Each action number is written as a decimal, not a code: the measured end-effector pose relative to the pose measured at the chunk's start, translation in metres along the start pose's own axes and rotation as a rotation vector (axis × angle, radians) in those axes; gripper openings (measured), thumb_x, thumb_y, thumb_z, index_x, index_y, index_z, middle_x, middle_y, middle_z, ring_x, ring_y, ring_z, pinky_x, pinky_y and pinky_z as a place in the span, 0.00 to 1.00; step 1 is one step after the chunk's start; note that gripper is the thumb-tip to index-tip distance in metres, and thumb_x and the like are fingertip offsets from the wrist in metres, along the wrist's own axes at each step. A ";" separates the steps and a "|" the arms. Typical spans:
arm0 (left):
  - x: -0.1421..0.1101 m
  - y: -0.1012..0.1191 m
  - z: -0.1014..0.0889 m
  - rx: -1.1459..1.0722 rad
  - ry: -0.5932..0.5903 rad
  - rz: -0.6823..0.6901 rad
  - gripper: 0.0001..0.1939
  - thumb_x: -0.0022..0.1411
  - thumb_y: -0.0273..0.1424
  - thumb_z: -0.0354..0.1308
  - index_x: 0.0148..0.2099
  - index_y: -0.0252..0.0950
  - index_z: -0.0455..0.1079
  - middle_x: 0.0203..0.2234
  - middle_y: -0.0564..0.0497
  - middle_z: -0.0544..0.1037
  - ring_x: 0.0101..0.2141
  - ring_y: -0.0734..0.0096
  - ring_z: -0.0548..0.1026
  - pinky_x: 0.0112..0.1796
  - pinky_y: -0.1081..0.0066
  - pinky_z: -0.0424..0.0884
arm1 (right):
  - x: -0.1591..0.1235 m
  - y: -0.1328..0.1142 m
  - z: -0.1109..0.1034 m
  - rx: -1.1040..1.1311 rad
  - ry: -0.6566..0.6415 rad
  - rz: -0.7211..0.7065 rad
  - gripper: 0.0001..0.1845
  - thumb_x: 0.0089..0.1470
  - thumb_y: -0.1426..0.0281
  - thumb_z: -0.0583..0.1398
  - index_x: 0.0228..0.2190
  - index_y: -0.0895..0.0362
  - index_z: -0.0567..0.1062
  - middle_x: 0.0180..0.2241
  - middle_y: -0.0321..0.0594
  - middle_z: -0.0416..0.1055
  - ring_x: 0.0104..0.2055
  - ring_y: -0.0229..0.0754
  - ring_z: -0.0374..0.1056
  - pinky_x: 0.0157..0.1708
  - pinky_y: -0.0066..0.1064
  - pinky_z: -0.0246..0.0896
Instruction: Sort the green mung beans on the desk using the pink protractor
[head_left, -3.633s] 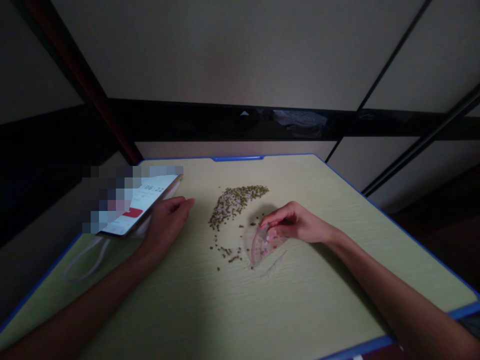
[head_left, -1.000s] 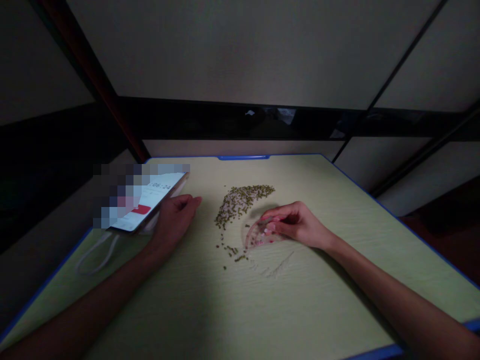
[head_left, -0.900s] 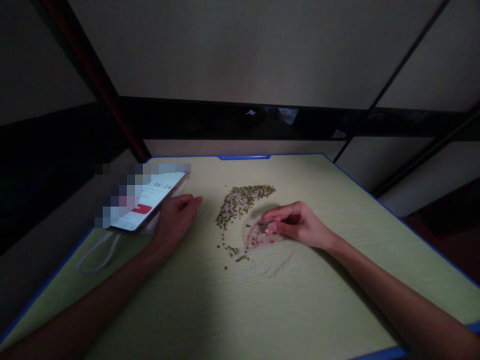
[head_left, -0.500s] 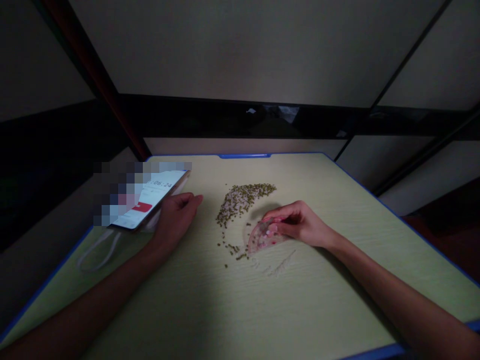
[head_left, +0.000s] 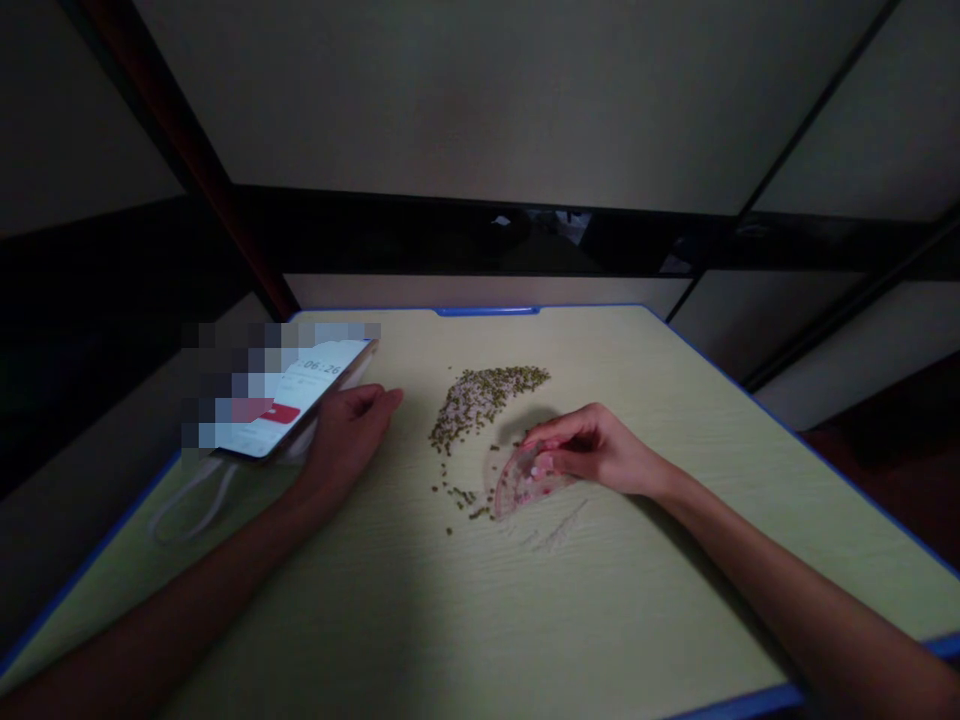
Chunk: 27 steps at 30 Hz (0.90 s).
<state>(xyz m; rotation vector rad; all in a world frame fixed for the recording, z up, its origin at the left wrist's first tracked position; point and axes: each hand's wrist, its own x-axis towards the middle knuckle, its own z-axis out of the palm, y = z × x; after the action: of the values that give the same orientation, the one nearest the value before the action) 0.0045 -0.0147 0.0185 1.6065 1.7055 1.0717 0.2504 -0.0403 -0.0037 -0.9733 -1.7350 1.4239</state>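
My right hand (head_left: 586, 452) pinches a clear, pink-tinted protractor (head_left: 517, 487) between thumb and fingers, its curved edge facing left and tilted near the tabletop. Left of and above it lies a curved heap of green mung beans (head_left: 487, 395) mixed with pale, rice-like grains. A few loose beans (head_left: 466, 500) are scattered close to the protractor's left edge. Below it, pale grains (head_left: 559, 528) lie in a thin line. My left hand (head_left: 352, 430) rests on the table with its fingers curled in and nothing visible in them, beside a phone.
The phone (head_left: 289, 420), its screen lit, leans at the table's left side, with a white cord loop (head_left: 191, 520) below it. The pale table (head_left: 637, 610) has a blue rim and a blue handle (head_left: 487, 311) at the far edge. Cabinet panels (head_left: 480, 110) stand behind.
The protractor has tilted up a little more in my right hand, staying in nearly the same place. My left hand and the bean heap look unchanged apart from a slight camera shift.
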 end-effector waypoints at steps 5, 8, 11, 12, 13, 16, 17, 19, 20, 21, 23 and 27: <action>0.000 0.001 0.000 -0.008 -0.005 -0.001 0.17 0.49 0.35 0.50 0.14 0.38 0.50 0.08 0.59 0.55 0.14 0.78 0.55 0.19 0.73 0.53 | 0.000 0.000 0.001 -0.009 0.012 0.002 0.12 0.42 0.76 0.60 0.32 0.62 0.77 0.20 0.36 0.69 0.18 0.28 0.55 0.15 0.22 0.47; 0.000 0.000 0.000 -0.012 -0.003 0.005 0.18 0.50 0.35 0.50 0.14 0.37 0.50 0.09 0.59 0.55 0.14 0.78 0.54 0.19 0.73 0.52 | 0.000 0.000 0.002 -0.011 0.025 -0.004 0.11 0.42 0.76 0.60 0.32 0.62 0.77 0.20 0.37 0.69 0.18 0.28 0.54 0.15 0.22 0.46; 0.000 -0.002 0.000 -0.023 -0.001 0.011 0.18 0.50 0.35 0.50 0.14 0.37 0.50 0.08 0.59 0.55 0.14 0.78 0.54 0.19 0.73 0.52 | 0.000 0.000 0.002 -0.025 0.008 -0.012 0.11 0.42 0.75 0.60 0.32 0.63 0.77 0.21 0.37 0.69 0.17 0.28 0.54 0.15 0.21 0.46; 0.000 -0.002 0.000 -0.026 -0.002 0.012 0.18 0.50 0.35 0.51 0.14 0.37 0.50 0.08 0.59 0.55 0.14 0.78 0.54 0.19 0.73 0.52 | 0.001 0.000 0.003 -0.033 -0.006 -0.013 0.11 0.43 0.74 0.61 0.33 0.63 0.77 0.21 0.38 0.70 0.17 0.28 0.54 0.15 0.22 0.47; 0.000 -0.002 0.000 -0.028 -0.004 0.010 0.18 0.50 0.35 0.51 0.14 0.37 0.50 0.08 0.59 0.55 0.14 0.78 0.54 0.19 0.73 0.52 | 0.000 0.000 0.003 -0.042 -0.021 -0.013 0.11 0.43 0.74 0.61 0.33 0.63 0.77 0.21 0.38 0.70 0.18 0.29 0.55 0.16 0.22 0.49; 0.000 -0.002 0.000 -0.032 -0.009 -0.007 0.17 0.50 0.35 0.51 0.14 0.38 0.50 0.08 0.59 0.55 0.14 0.78 0.54 0.18 0.73 0.52 | 0.000 -0.003 0.004 -0.047 -0.070 -0.003 0.11 0.44 0.73 0.61 0.33 0.63 0.77 0.23 0.39 0.72 0.21 0.31 0.61 0.20 0.24 0.57; 0.000 -0.002 0.000 -0.032 -0.007 -0.012 0.17 0.50 0.35 0.51 0.14 0.38 0.50 0.08 0.59 0.55 0.14 0.78 0.54 0.18 0.73 0.52 | -0.001 -0.004 0.004 -0.045 -0.091 0.002 0.11 0.44 0.73 0.61 0.33 0.63 0.77 0.23 0.39 0.72 0.22 0.32 0.62 0.22 0.25 0.59; -0.001 -0.001 0.000 -0.032 -0.003 -0.014 0.17 0.49 0.35 0.51 0.14 0.38 0.51 0.08 0.59 0.55 0.14 0.78 0.54 0.18 0.73 0.52 | -0.002 -0.006 0.004 -0.048 -0.133 0.002 0.10 0.45 0.74 0.60 0.32 0.64 0.77 0.23 0.40 0.72 0.23 0.33 0.64 0.24 0.25 0.61; -0.001 0.000 0.000 -0.035 -0.001 -0.012 0.17 0.49 0.35 0.51 0.14 0.37 0.51 0.08 0.59 0.55 0.14 0.78 0.54 0.18 0.73 0.52 | -0.002 -0.007 0.004 -0.057 -0.152 -0.006 0.09 0.45 0.74 0.60 0.32 0.64 0.77 0.23 0.40 0.72 0.23 0.33 0.65 0.24 0.25 0.61; -0.001 0.000 0.000 -0.039 0.000 -0.010 0.17 0.49 0.34 0.51 0.14 0.37 0.51 0.08 0.59 0.55 0.14 0.79 0.54 0.18 0.73 0.52 | -0.003 -0.008 0.004 -0.071 -0.170 -0.018 0.09 0.45 0.75 0.60 0.32 0.64 0.77 0.23 0.39 0.72 0.23 0.33 0.65 0.24 0.25 0.62; -0.001 0.000 0.000 -0.041 -0.001 -0.012 0.17 0.49 0.34 0.51 0.14 0.37 0.51 0.08 0.59 0.55 0.14 0.79 0.54 0.18 0.74 0.52 | -0.004 -0.010 0.002 -0.106 -0.201 -0.037 0.09 0.45 0.75 0.60 0.31 0.64 0.77 0.23 0.40 0.73 0.24 0.32 0.65 0.24 0.24 0.61; 0.000 -0.001 0.000 -0.021 -0.006 -0.022 0.17 0.50 0.34 0.51 0.14 0.37 0.51 0.08 0.60 0.55 0.14 0.79 0.54 0.18 0.74 0.51 | -0.006 -0.013 -0.001 -0.162 -0.267 -0.014 0.09 0.44 0.78 0.60 0.32 0.66 0.77 0.23 0.41 0.73 0.23 0.33 0.65 0.24 0.23 0.62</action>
<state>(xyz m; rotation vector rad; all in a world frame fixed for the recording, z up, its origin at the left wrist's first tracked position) 0.0044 -0.0148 0.0177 1.5725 1.6987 1.0701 0.2529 -0.0463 0.0089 -0.8828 -2.0746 1.4767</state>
